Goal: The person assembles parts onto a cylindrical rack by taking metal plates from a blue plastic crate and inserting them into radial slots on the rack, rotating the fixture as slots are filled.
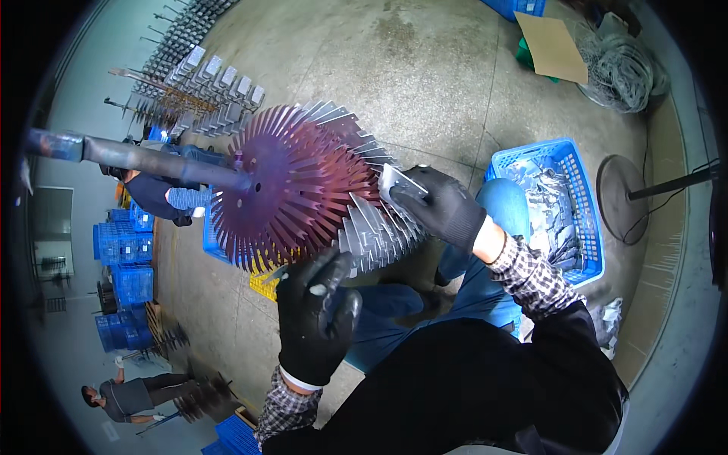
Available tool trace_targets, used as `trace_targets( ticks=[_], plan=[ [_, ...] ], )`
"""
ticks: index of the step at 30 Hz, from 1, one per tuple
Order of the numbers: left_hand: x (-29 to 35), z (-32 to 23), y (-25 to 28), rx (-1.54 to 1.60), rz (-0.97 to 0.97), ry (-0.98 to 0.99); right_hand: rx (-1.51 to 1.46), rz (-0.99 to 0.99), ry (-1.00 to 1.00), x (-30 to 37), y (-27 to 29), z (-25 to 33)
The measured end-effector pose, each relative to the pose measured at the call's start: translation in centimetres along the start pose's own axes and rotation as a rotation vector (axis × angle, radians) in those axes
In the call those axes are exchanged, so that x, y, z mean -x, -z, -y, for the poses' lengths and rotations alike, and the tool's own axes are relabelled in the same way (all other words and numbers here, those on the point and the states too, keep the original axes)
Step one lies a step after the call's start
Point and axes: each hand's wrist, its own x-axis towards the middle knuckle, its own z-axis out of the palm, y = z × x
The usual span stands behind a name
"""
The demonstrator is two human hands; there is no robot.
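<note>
In front of me is a rack of purple-red slotted discs (273,178) on a thick metal shaft (167,163). Flat grey metal plates (371,239) stand out around its edge on the side nearest me. My right hand (440,205), in a black glove, pinches a small flat metal plate (398,183) at the rack's right edge; whether the plate sits in a slot I cannot tell. Below the rack's lower rim, my left hand (315,322), also black-gloved, has its fingers apart and partly bent, with nothing seen in it.
A blue basket (595,227) of metal pieces stands at my right, beside a round-based stand (622,201). Racks loaded with plates (220,83) are far left. Stacked blue crates (125,246) and two other people, one standing (133,398), are at left. Cardboard (553,45) lies far right.
</note>
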Motion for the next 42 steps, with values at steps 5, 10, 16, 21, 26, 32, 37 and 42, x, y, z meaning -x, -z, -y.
trace_targets(
  ticks=[5, 10, 16, 21, 26, 32, 37, 42],
  plan=[
    [-1.0, 0.3, -0.5, -0.131, -0.007, 0.056, 0.047, 0.118, -0.061, -0.6, -1.3, 0.3],
    [-1.2, 0.1, -0.8, -0.232, 0.038, 0.062, 0.045, 0.179, -0.128, -1.1, -1.7, 0.4],
    [-0.9, 1.0, -1.7, -0.29, 0.061, 0.036, 0.024, 0.157, -0.141, -1.1, -1.9, 1.0],
    [-2.5, 2.6, -2.3, -0.149, 0.044, 0.135, 0.14, 0.07, 0.111, -0.9, -2.5, 0.7],
    [-4.6, 2.4, -2.7, -0.264, -0.061, 0.065, 0.21, 0.08, 0.148, -0.9, -2.8, 1.2],
    [-5.6, 3.9, -3.6, -0.263, -0.095, 0.029, 0.246, 0.077, 0.18, -1.1, -2.7, 1.4],
    [-6.4, 4.6, -3.4, -0.322, -0.188, -0.072, 0.284, 0.082, 0.189, -1.3, -2.5, 1.6],
    [-7.1, 5.2, -3.5, -0.34, -0.207, -0.154, 0.29, 0.064, 0.188, -1.2, -2.2, 2.4]
  ],
)
